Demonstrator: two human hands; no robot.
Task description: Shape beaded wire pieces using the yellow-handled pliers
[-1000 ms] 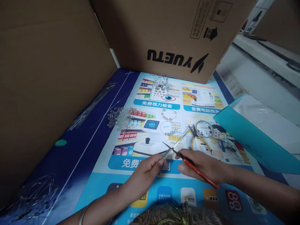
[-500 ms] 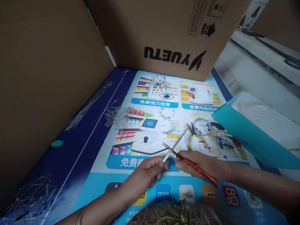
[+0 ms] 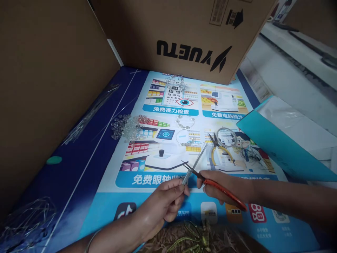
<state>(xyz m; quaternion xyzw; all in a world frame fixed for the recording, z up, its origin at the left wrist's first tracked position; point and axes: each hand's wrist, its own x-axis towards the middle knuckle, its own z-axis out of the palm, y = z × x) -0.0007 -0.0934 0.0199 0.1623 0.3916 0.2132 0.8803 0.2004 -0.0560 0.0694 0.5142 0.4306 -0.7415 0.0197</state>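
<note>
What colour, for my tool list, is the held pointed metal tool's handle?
The handle is orange-red, clearest in head view.

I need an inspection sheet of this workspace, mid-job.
Surface: printed blue covering.
Job's things: thin strands; red-handled tool; clear bead pile; two beaded loops; yellow-handled pliers near a wire coil.
Clutter: right wire tangle; lower-left wire tangle; green oval piece.
Hands: left hand pinches the strands; right hand grips the tool, its slim tips across them.
Cables: nothing seen for certain; upper right is dim.
Surroundings: cardboard panels at left and behind; teal box at right.
</note>
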